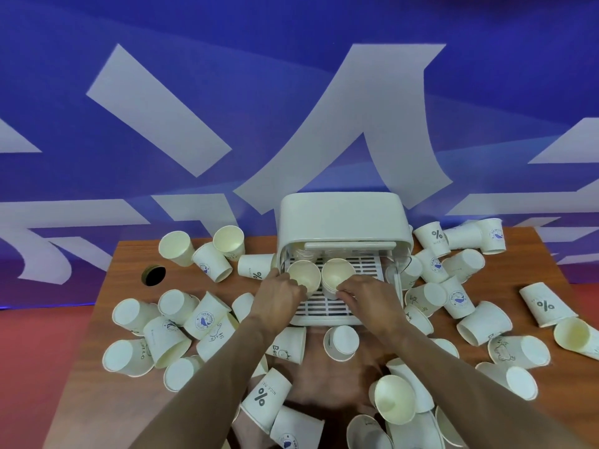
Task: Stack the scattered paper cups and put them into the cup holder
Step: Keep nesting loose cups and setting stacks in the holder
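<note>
A white cup holder (343, 218) with a raised lid and a slatted tray (366, 265) stands at the table's far middle. Two cup stacks stand upright on the tray, mouths up. My left hand (282, 293) grips the left cup stack (304, 275). My right hand (363, 291) grips the right cup stack (337, 272) at its lower side. Many loose white paper cups (168, 338) lie scattered on both sides of the holder and near my arms, most tipped over, some printed with "%" or blue logos.
The wooden table (123, 254) has a round black cable hole (155, 275) at the far left. A blue wall with large white shapes rises right behind the table. More cups (395, 396) crowd the near edge between my forearms.
</note>
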`<state>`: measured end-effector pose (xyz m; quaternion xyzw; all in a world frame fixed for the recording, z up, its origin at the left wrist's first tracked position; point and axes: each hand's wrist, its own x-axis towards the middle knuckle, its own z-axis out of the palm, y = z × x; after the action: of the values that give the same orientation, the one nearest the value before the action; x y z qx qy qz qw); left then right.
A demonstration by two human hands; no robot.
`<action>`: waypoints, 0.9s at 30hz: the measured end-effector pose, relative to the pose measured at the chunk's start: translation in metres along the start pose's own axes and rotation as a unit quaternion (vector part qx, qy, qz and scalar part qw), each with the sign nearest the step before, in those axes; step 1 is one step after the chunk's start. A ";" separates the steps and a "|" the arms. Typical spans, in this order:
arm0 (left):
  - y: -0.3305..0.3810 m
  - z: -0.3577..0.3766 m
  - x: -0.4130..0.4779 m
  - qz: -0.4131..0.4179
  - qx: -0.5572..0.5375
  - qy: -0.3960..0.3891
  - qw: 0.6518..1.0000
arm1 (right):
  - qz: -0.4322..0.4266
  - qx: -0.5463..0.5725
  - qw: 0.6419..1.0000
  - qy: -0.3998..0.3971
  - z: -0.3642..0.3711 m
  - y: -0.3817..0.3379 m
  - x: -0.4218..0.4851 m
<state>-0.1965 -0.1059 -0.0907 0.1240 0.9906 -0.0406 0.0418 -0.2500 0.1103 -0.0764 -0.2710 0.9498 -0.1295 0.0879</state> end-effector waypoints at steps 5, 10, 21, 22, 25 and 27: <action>-0.003 0.007 0.003 0.006 -0.008 0.004 1.000 | 0.002 -0.007 1.000 -0.001 0.004 0.001 0.009; 0.001 0.010 0.006 -0.004 -0.010 0.002 1.000 | -0.002 -0.003 1.000 0.003 0.009 0.006 0.011; 0.009 -0.033 0.003 -0.012 -0.029 0.014 0.999 | -0.023 -0.052 0.997 0.044 -0.023 0.009 -0.014; 0.010 -0.043 0.004 0.008 -0.028 0.021 0.999 | -0.025 -0.059 0.997 0.042 -0.032 0.012 -0.017; 0.013 -0.073 0.011 0.082 -0.002 0.059 0.995 | -0.015 -0.086 0.996 0.016 -0.060 0.027 -0.029; 0.020 -0.096 0.021 0.118 0.022 0.069 0.990 | 0.002 -0.095 0.995 0.015 -0.082 0.038 -0.039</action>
<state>-0.2190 -0.0725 0.0013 0.2435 0.9683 -0.0488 -0.0252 -0.2557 0.1784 -0.0061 -0.2741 0.9596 -0.0421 0.0480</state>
